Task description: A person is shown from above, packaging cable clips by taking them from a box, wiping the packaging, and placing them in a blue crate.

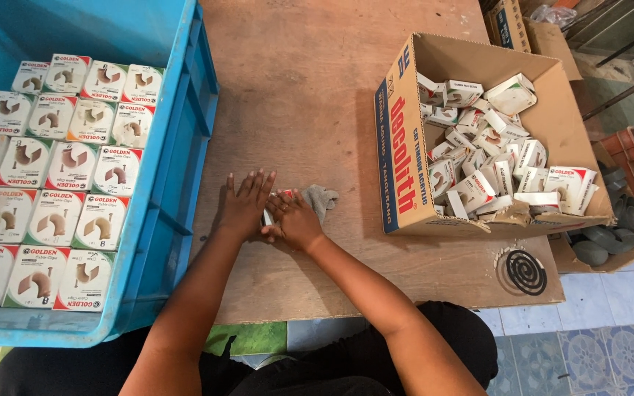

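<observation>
The left hand (243,205) lies flat, fingers spread, pressing a small white carton (269,216) on the table (310,95); the right hand (296,220) pinches its edge. The carton, mostly hidden, shows a red-marked corner beside a grey cloth (322,198).

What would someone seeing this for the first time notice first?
Probably the blue crate on the left, filled with neat rows of small white boxes lying face up. Next, the open cardboard carton on the right, where similar boxes lie in a loose jumble. Between them, on the brown tabletop, the left hand and right hand meet over one small box, beside a grey cloth.
</observation>
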